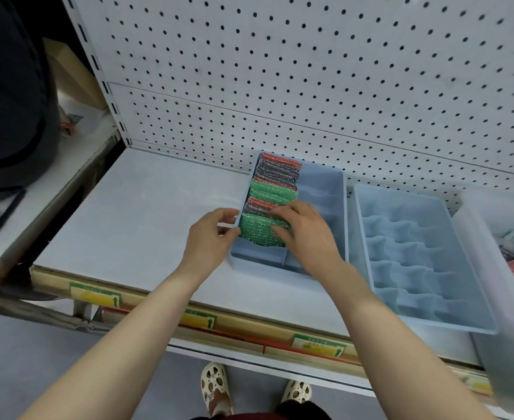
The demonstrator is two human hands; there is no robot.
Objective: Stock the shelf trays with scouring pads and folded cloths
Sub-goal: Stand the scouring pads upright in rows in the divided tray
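Here, seen from above, a person stands at a white shop shelf (146, 219) backed by white pegboard (310, 71) with black holes. On the shelf sits a pale blue plastic divided tray (325, 183), and its left column is filled with a row of glittery scouring pads (275, 180) standing on edge in red, dark grey and green. The left hand (210, 234) grips the tray's near-left wall, its fingers (225, 215) curled over the rim. The right hand (307, 228) rests on the nearest green scouring pad (255, 228), its fingers spread and laid flat against the pad's top and right side, pressing it into the row. The tray's right column holds no pads. Just beside it on the right lies a second pale blue divided tray (468, 324), its wavy-walled compartments unfilled. At the far right edge stands a translucent white plastic bin (477, 237) in which more pads, one pink-red, partly show. Below the shelf edge, yellow and green price labels (98, 295) line the front rail, and two cream perforated clogs (216, 386) show on the grey floor.
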